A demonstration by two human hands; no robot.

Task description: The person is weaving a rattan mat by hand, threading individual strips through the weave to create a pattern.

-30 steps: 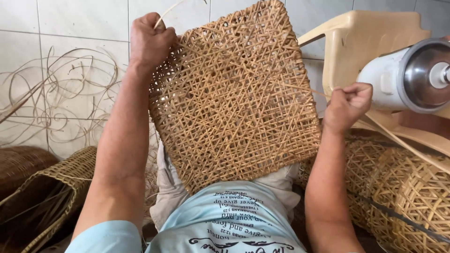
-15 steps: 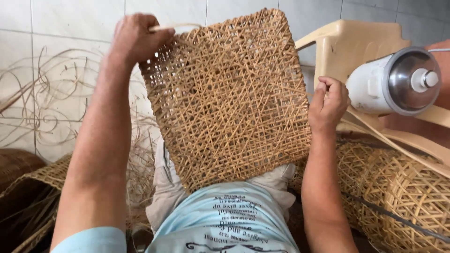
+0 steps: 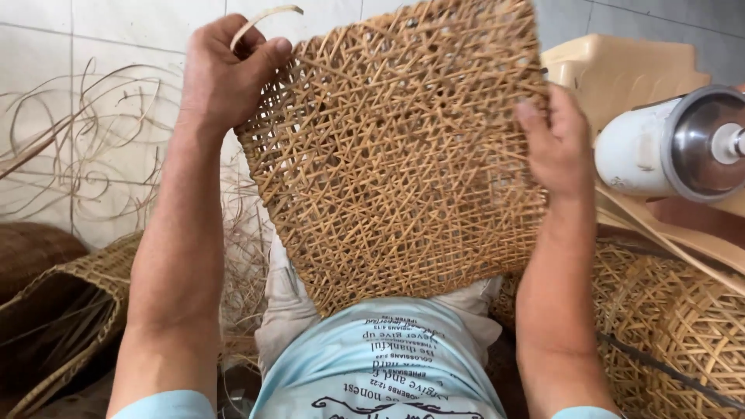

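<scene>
Gripping woven panel (image 3: 396, 147) — left hand (image 3: 225, 74) top corner, right hand (image 3: 555, 143) side edge; basket (image 3: 54, 326) contents unclear.

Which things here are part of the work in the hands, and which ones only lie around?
In the work:
- woven cane panel, gripped on both sides
- left hand, also pinching a loose cane strip
- right hand

Lying about:
- loose cane strands on the tiled floor
- woven baskets
- beige plastic chair
- white metal canister
</scene>
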